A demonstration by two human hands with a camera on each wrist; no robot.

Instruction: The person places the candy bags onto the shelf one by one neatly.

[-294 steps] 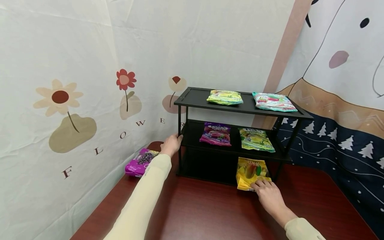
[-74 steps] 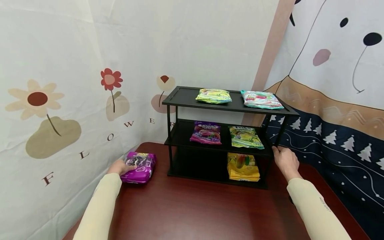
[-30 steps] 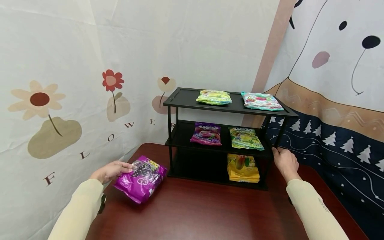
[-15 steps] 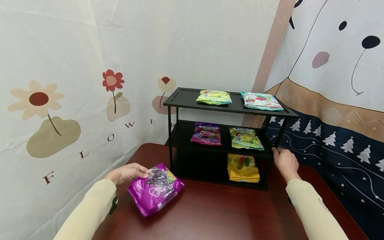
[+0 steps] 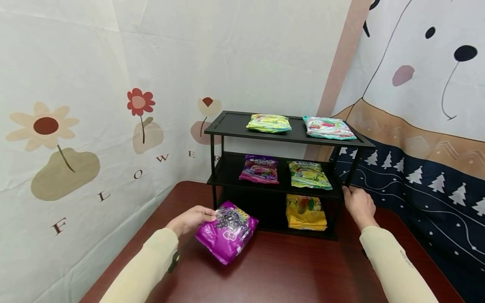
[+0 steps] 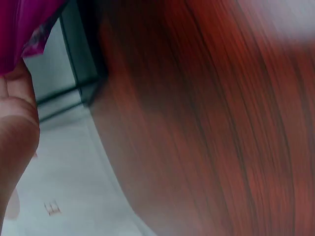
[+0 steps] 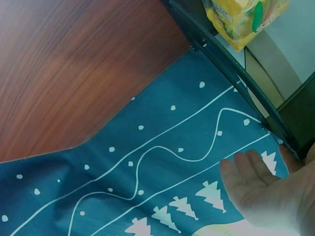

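In the head view my left hand (image 5: 194, 219) pinches the upper left edge of a purple candy bag (image 5: 227, 235) with grapes pictured on it. The bag hangs tilted above the table, before the lower left front of a black three-tier rack (image 5: 246, 186). A corner of the purple bag (image 6: 29, 24) also shows above my left hand (image 6: 17, 103) in the left wrist view. My right hand (image 5: 359, 205) grips the rack's right front post near the middle shelf; in the right wrist view the thumb of my right hand (image 7: 270, 191) lies at the rack's frame.
A yellow bag (image 5: 306, 214) stands on the bottom shelf at right. The middle shelf bears a dark purple bag (image 5: 259, 169) and a green bag (image 5: 308, 174). On top lie a yellow-green bag (image 5: 269, 123) and a teal-white bag (image 5: 329, 128). Printed cloth (image 5: 159, 63) hangs behind the table (image 5: 288, 269).
The yellow bag has gone onto the bottom shelf. My left hand has picked the purple bag off the table's left side and carried it rightward. My right hand has moved to the rack post.
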